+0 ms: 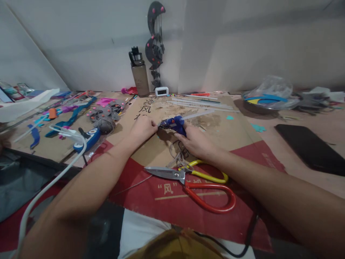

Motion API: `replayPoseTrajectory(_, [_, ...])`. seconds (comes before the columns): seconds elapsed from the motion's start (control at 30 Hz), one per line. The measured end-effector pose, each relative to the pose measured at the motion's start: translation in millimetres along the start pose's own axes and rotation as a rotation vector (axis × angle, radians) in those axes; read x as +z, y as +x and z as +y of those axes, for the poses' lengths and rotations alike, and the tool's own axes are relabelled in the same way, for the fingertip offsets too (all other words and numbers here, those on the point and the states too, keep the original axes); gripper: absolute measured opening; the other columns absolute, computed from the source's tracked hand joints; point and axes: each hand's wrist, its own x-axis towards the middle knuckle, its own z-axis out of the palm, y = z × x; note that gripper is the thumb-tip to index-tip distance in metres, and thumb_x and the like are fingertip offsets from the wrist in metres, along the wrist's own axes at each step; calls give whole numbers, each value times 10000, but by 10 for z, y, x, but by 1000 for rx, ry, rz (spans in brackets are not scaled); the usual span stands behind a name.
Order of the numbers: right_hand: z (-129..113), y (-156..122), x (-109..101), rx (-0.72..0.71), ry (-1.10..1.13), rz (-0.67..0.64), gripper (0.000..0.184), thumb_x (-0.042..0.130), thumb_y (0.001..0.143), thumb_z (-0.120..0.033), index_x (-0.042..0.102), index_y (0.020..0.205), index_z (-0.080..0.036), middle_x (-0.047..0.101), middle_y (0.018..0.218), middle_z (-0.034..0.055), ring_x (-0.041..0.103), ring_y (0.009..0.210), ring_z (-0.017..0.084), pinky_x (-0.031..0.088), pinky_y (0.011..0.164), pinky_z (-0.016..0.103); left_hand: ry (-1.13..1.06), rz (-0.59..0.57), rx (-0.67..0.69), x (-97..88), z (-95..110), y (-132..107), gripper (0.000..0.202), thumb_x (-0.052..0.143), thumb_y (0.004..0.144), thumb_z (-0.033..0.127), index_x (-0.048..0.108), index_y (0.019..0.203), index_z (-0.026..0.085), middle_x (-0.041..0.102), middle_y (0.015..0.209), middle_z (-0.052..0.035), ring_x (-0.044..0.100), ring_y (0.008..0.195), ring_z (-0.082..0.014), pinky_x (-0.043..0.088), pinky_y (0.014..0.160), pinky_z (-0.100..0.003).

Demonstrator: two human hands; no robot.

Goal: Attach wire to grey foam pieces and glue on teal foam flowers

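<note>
A blue hot glue gun (177, 125) is in my right hand (198, 141), its fingers wrapped round the handle. The nozzle points left and a translucent glue stick (201, 114) sticks out of its back. At the nozzle, my left hand (143, 131) has its fingers pinched together; whatever they hold is too small to make out. Below the glue gun lies a tangle of grey yarn (178, 157). Nearer to me rest large scissors (165, 173) with one yellow and one red handle, blades pointing left. All this is over a cardboard sheet (153, 151) with a red printed border.
Loose glue sticks (205, 104) lie behind the glue gun. A bottle (141, 79) and small digital clock (161, 91) stand by the wall, where a dark moon-shaped hanging (154, 50) is. A power strip (90, 139), yarn ball (104, 125), metal bowl (265, 105) and black phone (309, 147) lie around.
</note>
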Motion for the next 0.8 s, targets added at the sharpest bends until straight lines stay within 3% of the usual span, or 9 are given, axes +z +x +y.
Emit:
replayPoseTrajectory(0.47, [-36, -3, -29, 15, -12, -17, 191, 517, 895, -282, 541, 1046, -167, 683, 999, 127, 635, 892, 250, 434, 737, 312, -146, -83, -122, -33, -1, -30, 234, 556, 763, 210, 724, 893, 113, 673, 636, -43, 563, 504, -114, 415, 521, -212])
replayPoseTrajectory(0.8, [54, 9, -5, 18, 77, 26, 294, 518, 889, -309, 546, 1144, -166, 684, 1055, 137, 640, 940, 263, 462, 791, 346, -9, 0, 32, 18, -61, -11, 200, 568, 760, 218, 751, 759, 136, 672, 648, -50, 586, 637, -145, 437, 674, -249])
